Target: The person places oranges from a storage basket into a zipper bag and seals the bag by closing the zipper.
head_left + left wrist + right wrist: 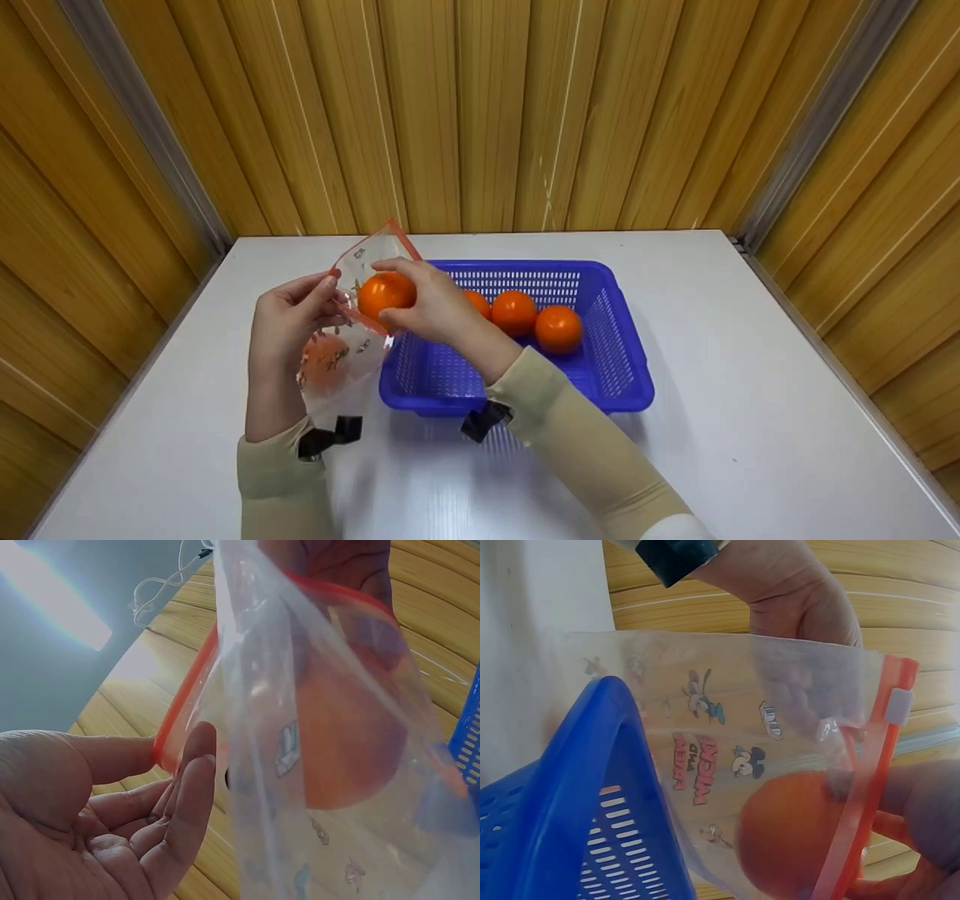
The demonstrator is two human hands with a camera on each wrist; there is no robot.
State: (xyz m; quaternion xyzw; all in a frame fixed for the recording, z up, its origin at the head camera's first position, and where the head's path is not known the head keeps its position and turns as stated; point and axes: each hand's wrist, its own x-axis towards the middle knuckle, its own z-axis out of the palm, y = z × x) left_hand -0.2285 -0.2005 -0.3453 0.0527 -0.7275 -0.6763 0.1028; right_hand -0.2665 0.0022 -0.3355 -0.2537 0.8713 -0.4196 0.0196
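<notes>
Clock as in the head view, 12 toward the far wall. Right hand [431,300]: thumb and fingers clamped round a glossy round orange fruit [385,298], which sits in the mouth of a clear printed plastic zip bag with red-orange rim [369,358]. Left hand [289,319], at 9 o'clock of the fruit: thumb and finger pinch the rim. An orange rounded patch [324,361] shows at 7 to 8 o'clock, blurred by film; cannot tell whether inside the bag or behind it.

At 3 to 4 o'clock, a blue rectangular perforated plastic basket [636,375] with three similar fruits [514,313]: at 10 to 11, near 12 and 2 to 3 o'clock of its middle. The first is partly hidden by the right hand; the near rim passes behind the right forearm.

Surface: smooth white tabletop [750,360]. Room: ribbed wood-look yellow-brown panels [487,112], grey corner posts [817,112]. Left wrist view adds a bright light strip [56,596] and a thin white cable [161,596], cut off at the top edge.

Right wrist view: white plastic slider [898,706] at 2 o'clock; dark-eared cartoon mouse head [746,763] on the film. Red lettering [696,769], turned sideways: "AND" legible, one line begins "MIC", remainder unclear.
</notes>
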